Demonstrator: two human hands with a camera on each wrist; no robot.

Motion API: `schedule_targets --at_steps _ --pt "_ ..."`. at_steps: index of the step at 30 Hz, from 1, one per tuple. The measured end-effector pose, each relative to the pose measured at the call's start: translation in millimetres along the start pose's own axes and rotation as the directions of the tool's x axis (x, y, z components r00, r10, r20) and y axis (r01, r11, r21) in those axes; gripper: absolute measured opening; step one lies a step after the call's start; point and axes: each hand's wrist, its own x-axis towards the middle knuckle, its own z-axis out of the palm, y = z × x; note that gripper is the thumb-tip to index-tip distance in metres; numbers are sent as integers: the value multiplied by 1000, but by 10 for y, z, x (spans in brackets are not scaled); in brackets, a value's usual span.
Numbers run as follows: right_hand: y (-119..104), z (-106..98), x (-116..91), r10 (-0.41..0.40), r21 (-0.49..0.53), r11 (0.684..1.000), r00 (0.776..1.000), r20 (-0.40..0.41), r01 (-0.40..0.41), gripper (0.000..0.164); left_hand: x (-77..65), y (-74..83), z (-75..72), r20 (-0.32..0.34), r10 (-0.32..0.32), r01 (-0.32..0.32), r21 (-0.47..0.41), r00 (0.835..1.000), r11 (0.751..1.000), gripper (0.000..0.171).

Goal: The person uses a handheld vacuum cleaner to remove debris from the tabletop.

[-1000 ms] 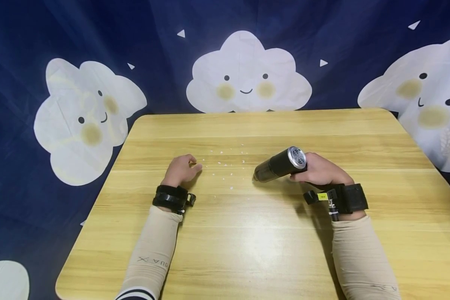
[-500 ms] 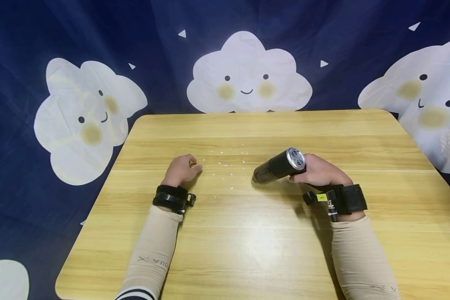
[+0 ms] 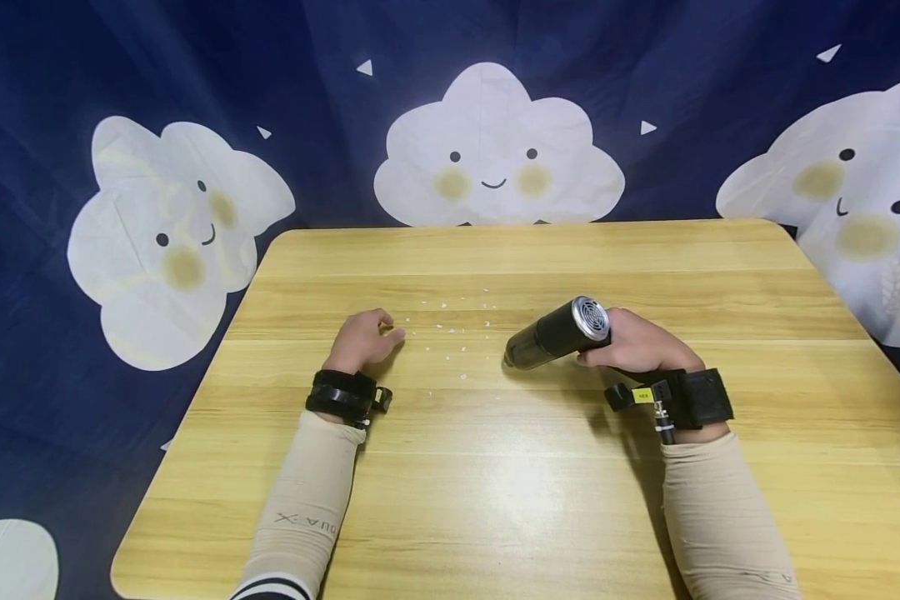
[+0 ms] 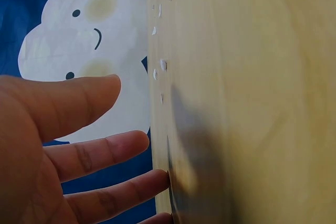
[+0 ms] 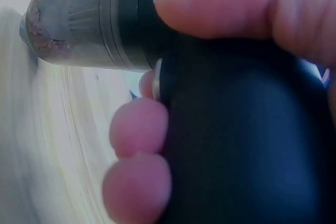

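Observation:
My right hand (image 3: 640, 340) grips the handle of a black handheld vacuum cleaner (image 3: 558, 333) with a silver vented end. Its nozzle points down and left, at or just above the tabletop; I cannot tell whether it touches. In the right wrist view, pinkish bits lie inside the see-through dust cup (image 5: 73, 22), and the thumb and fingers wrap the handle. Small white scraps (image 3: 452, 330) are scattered between the nozzle and my left hand (image 3: 360, 340). That hand holds nothing, its fingers relaxed; the left wrist view shows fingertips at the table surface and scraps (image 4: 163, 65) beyond them.
The wood-grain table (image 3: 450, 500) has rounded corners. Behind it hangs a dark blue curtain (image 3: 322, 167) printed with smiling white clouds, reaching down at the table's far edge. Straps with small cameras sit on both wrists.
Over the last second, the right hand and vacuum cleaner have shifted very slightly left and toward me. The left hand stays where it was, and the scraps look the same.

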Motion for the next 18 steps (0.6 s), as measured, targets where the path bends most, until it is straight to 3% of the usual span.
schedule_targets --at_steps 18 --pt "-23 14 11 -7 22 1000 1000 16 7 28 5 -6 13 -12 2 -1 5 1000 1000 44"
